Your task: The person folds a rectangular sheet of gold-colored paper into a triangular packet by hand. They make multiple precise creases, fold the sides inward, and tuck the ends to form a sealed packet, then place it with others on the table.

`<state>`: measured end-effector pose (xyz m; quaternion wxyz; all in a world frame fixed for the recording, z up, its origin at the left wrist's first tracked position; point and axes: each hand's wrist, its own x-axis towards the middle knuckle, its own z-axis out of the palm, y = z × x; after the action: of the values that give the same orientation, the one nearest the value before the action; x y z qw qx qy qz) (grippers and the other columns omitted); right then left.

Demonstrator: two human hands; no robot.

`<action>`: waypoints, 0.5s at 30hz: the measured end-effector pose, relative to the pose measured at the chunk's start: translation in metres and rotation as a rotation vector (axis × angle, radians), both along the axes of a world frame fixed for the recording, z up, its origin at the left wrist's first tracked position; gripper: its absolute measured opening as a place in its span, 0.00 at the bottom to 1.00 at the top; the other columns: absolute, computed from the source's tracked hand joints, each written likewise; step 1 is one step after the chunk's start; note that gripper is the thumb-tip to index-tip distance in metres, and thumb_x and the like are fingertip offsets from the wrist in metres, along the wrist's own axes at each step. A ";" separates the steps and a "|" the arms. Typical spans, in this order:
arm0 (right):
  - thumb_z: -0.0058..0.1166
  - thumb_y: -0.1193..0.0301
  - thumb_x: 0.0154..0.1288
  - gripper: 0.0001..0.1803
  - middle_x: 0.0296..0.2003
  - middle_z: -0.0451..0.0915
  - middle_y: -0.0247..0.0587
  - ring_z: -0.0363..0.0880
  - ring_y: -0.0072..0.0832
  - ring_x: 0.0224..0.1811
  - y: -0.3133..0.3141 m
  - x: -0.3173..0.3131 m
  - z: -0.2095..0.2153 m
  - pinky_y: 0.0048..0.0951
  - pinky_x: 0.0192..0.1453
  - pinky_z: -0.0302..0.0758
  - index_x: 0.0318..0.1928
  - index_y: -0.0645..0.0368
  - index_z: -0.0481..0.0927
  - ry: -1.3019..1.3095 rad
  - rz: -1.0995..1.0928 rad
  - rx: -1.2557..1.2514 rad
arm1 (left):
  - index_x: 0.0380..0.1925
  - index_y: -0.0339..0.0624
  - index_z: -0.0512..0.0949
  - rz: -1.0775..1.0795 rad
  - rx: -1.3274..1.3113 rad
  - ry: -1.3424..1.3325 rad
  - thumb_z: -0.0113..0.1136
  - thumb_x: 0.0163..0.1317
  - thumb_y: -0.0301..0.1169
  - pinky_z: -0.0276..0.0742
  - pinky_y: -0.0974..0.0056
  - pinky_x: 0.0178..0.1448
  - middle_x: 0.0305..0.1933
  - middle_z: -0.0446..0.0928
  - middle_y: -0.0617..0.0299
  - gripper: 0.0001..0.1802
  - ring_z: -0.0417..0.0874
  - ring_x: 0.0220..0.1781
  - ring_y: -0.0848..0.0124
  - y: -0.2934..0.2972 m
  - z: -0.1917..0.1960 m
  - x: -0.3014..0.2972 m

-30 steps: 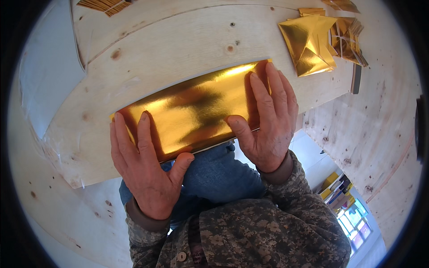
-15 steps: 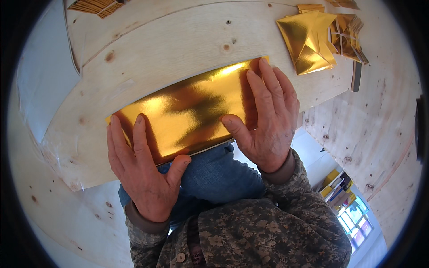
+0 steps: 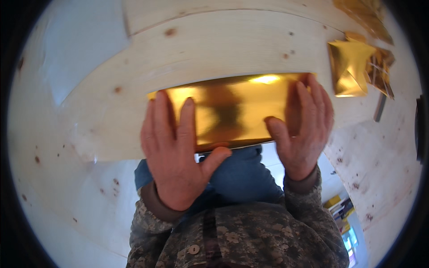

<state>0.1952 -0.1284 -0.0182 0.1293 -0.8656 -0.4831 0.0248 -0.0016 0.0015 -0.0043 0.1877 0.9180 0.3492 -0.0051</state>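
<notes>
A shiny gold foil sheet (image 3: 232, 107), long and narrow, lies at the near edge of the wooden table, directly in front of me. My left hand (image 3: 176, 154) rests flat on its left end, fingers pointing away and thumb stretched along the near edge. On the right end lies my right hand (image 3: 304, 129), its fingers extended and its thumb out on the foil. Neither hand grips anything. Whether the gold piece is one layer or folded, I cannot tell.
Folded gold envelopes (image 3: 351, 69) lie in a pile at the far right. Beside them is a tied bundle of gold pieces (image 3: 380, 69), with more gold foil (image 3: 364, 18) behind. A pale sheet (image 3: 85, 44) covers the far left of the wooden table (image 3: 232, 44).
The whole view has shifted and turned, so the table and pile appear farther right. Both hands remain flat on the gold foil sheet, which now looks more level.
</notes>
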 end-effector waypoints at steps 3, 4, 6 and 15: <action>0.60 0.44 0.66 0.38 0.67 0.73 0.54 0.69 0.54 0.68 0.001 -0.002 0.000 0.49 0.70 0.66 0.63 0.64 0.76 -0.031 0.010 -0.009 | 0.69 0.39 0.69 0.008 -0.004 -0.041 0.55 0.63 0.66 0.60 0.39 0.71 0.75 0.59 0.32 0.47 0.62 0.74 0.37 0.001 -0.002 -0.001; 0.58 0.44 0.68 0.38 0.67 0.74 0.54 0.70 0.53 0.68 0.001 -0.002 -0.001 0.49 0.70 0.67 0.62 0.64 0.76 -0.037 0.023 0.008 | 0.69 0.39 0.69 0.022 -0.018 -0.045 0.56 0.62 0.66 0.58 0.39 0.72 0.75 0.59 0.33 0.48 0.61 0.75 0.37 0.000 -0.002 -0.001; 0.56 0.42 0.69 0.38 0.67 0.74 0.53 0.69 0.52 0.69 0.000 -0.002 -0.002 0.49 0.70 0.67 0.63 0.64 0.76 -0.042 0.029 0.014 | 0.69 0.40 0.69 0.031 -0.023 -0.031 0.56 0.61 0.66 0.58 0.39 0.72 0.75 0.59 0.33 0.48 0.61 0.75 0.38 -0.001 -0.001 -0.002; 0.49 0.40 0.72 0.38 0.68 0.73 0.52 0.68 0.51 0.71 -0.004 0.000 -0.006 0.50 0.73 0.66 0.66 0.61 0.74 -0.075 0.045 -0.006 | 0.68 0.41 0.70 0.079 -0.103 -0.054 0.70 0.49 0.59 0.55 0.38 0.74 0.78 0.56 0.35 0.50 0.58 0.77 0.39 -0.001 0.002 -0.002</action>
<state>0.1955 -0.1326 -0.0243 0.1079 -0.8552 -0.5069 -0.0033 -0.0032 0.0006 -0.0026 0.2440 0.8924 0.3794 0.0090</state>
